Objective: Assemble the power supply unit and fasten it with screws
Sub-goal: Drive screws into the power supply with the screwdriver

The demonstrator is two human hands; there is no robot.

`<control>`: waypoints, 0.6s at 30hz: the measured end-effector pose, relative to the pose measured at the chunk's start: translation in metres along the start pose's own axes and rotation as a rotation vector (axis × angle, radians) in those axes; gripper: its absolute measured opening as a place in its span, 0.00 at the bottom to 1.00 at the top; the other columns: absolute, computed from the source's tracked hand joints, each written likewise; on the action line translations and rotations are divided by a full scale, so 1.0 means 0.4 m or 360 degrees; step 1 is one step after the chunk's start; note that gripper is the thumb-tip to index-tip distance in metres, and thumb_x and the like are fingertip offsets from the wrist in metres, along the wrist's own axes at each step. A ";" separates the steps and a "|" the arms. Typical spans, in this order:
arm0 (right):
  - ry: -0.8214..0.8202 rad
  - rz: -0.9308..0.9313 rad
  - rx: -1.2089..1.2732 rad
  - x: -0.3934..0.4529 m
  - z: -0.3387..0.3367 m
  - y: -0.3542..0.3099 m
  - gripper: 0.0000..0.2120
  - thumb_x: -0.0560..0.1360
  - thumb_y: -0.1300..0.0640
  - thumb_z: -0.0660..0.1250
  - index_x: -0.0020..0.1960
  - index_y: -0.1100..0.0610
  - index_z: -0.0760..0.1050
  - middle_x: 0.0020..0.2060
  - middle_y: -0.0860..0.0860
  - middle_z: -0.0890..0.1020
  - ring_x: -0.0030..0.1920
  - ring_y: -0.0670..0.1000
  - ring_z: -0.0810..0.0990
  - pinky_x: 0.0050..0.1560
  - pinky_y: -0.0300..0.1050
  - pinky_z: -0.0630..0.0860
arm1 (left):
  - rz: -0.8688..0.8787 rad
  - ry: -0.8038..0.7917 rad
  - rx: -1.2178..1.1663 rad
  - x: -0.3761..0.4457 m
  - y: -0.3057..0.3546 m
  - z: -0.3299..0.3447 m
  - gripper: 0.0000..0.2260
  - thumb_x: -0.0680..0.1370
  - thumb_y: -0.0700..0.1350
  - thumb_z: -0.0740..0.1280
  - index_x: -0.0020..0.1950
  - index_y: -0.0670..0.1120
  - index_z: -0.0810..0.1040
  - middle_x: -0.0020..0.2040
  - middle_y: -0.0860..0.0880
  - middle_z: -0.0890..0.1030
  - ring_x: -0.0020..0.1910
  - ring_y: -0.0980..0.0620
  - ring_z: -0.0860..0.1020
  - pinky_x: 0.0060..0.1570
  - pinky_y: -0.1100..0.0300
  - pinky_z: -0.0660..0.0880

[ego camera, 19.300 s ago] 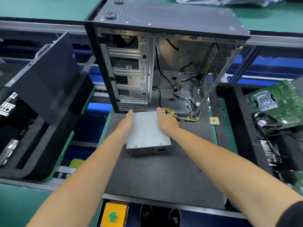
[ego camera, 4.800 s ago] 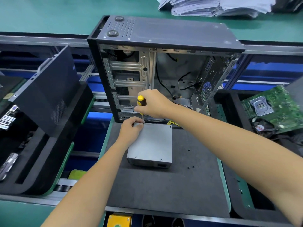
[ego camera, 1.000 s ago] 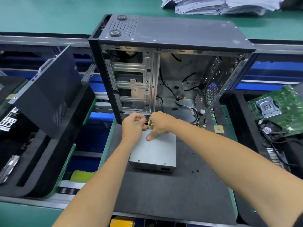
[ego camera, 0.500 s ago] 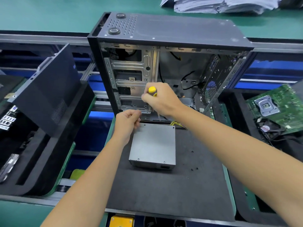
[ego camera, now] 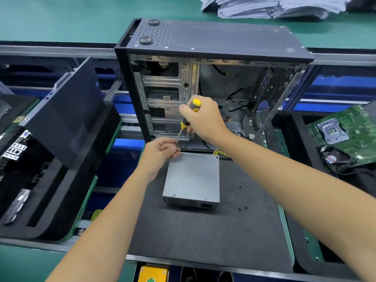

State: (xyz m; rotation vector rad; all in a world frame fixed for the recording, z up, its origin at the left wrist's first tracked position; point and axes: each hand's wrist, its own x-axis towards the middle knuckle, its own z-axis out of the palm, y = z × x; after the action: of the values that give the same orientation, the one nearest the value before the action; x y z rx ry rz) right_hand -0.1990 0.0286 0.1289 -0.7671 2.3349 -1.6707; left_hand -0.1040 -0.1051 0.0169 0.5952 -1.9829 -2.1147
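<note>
The right hand [ego camera: 203, 119] grips a screwdriver [ego camera: 189, 115], tip down near the left hand [ego camera: 160, 152], whose curled fingers pinch something too small to identify. The PSU [ego camera: 192, 179] lies flat on the mat [ego camera: 203, 231] before the open case [ego camera: 213, 78].

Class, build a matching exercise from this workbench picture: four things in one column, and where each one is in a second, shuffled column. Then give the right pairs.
Things
1. screwdriver
2. power supply
3. circuit board
4. stack of papers

Places
A. on the green bench behind the case
B. gripped in the right hand
C. lying flat on the dark mat
D. in the tray at the right edge

Pairs: 1-B, 2-C, 3-D, 4-A
</note>
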 end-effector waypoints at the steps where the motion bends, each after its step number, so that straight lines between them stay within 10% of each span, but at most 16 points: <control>1: -0.0006 -0.0001 -0.0001 -0.001 0.000 0.000 0.14 0.75 0.57 0.64 0.41 0.69 0.70 0.33 0.63 0.81 0.24 0.49 0.78 0.27 0.52 0.79 | 0.0002 0.0003 0.0006 0.001 0.001 0.001 0.09 0.78 0.33 0.66 0.53 0.44 0.80 0.42 0.46 0.85 0.45 0.48 0.84 0.47 0.62 0.79; 18: -0.0047 0.0015 -0.0034 0.005 -0.004 0.021 0.13 0.77 0.57 0.64 0.44 0.69 0.72 0.36 0.63 0.82 0.24 0.43 0.77 0.26 0.37 0.74 | 0.0066 -0.0019 -0.0001 0.013 0.014 0.002 0.11 0.77 0.31 0.65 0.49 0.45 0.81 0.42 0.47 0.85 0.46 0.47 0.84 0.46 0.63 0.79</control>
State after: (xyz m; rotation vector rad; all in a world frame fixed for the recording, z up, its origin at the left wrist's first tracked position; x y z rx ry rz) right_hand -0.2041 0.0309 0.1220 -0.7777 2.3367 -1.6220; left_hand -0.1100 -0.1068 0.0214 0.5379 -1.9833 -2.0998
